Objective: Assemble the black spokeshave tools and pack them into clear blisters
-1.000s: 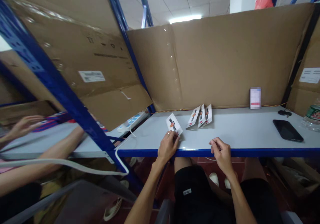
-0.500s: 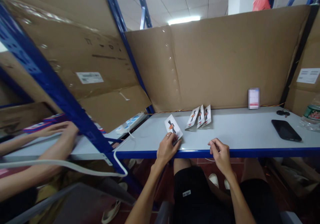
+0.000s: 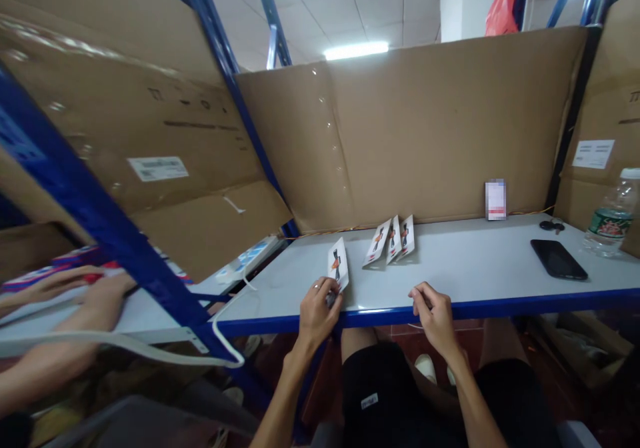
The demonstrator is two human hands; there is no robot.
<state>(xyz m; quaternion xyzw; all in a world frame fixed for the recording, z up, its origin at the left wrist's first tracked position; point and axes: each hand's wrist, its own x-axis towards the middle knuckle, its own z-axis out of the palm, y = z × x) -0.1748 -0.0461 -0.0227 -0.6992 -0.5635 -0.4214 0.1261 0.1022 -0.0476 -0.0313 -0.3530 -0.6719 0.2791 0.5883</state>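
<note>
My left hand (image 3: 319, 309) pinches the lower end of a small white packet (image 3: 337, 265) printed with an orange and black figure, tilting it up off the white table (image 3: 465, 265) near the front edge. My right hand (image 3: 433, 310) rests at the blue front edge with its fingers curled; what it holds, if anything, is too small to make out. Three more of the same packets (image 3: 390, 241) lie fanned out just behind, near the cardboard wall.
A black phone (image 3: 558, 259), keys (image 3: 551, 225) and a water bottle (image 3: 610, 216) sit at the right end. A small white card (image 3: 495, 200) leans on the cardboard wall (image 3: 440, 128). Another person's hands (image 3: 75, 288) work at the neighbouring table on the left, past a blue rack post (image 3: 95, 215).
My left hand has tipped the packet up more steeply. The camera has shifted slightly right. The other person's hands have moved on the left table.
</note>
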